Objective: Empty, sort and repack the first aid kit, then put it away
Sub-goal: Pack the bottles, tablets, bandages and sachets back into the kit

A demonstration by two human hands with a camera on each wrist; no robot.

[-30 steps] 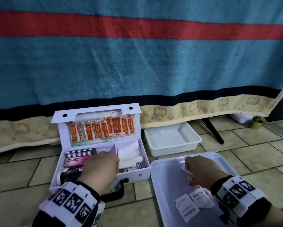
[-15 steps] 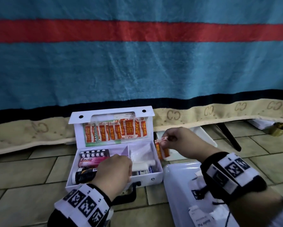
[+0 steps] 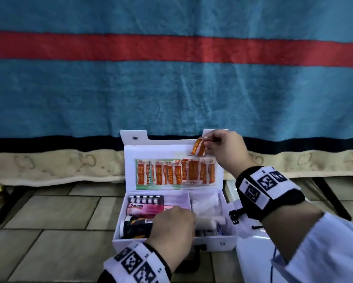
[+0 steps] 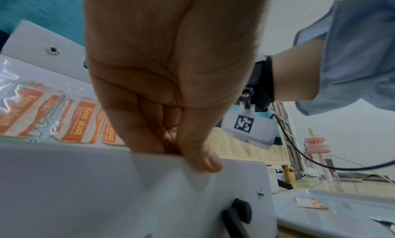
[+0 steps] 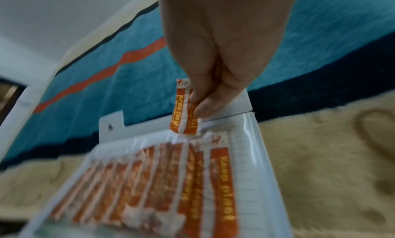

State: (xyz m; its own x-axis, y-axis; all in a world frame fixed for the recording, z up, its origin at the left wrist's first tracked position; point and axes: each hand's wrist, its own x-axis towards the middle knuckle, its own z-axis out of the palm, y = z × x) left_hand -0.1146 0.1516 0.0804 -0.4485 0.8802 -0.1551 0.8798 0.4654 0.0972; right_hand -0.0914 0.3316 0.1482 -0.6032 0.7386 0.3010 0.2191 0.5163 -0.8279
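Note:
The white first aid kit [image 3: 212,244] stands open on the tiled floor, its lid [image 3: 161,149] upright. A clear pocket in the lid holds a row of orange plasters [image 3: 175,173] [image 4: 79,123] [image 5: 171,182]. My right hand [image 3: 209,139] [image 5: 198,105] pinches one orange plaster [image 3: 198,148] [image 5: 184,116] at the pocket's top right edge. My left hand [image 3: 171,219] [image 4: 188,155] grips the kit's front wall, fingers inside and thumb outside. Inside lie a pink Bacidin box [image 3: 143,208], a blister pack [image 3: 145,200], a dark bottle [image 3: 134,226], a bandage roll [image 3: 206,222] and a clear bag [image 3: 206,203].
A white tray [image 3: 251,252] [image 4: 342,213] lies right of the kit with a small sachet [image 4: 311,204] on it. A blue blanket with a red stripe [image 3: 171,88] hangs behind. Black legs [image 3: 330,199] stand at the right, and a pink bottle [image 4: 316,145] beyond the tray.
My right hand has lifted an orange plaster from the tray and carried it up and left to the top of the lid pocket. My left hand has kept its hold on the kit.

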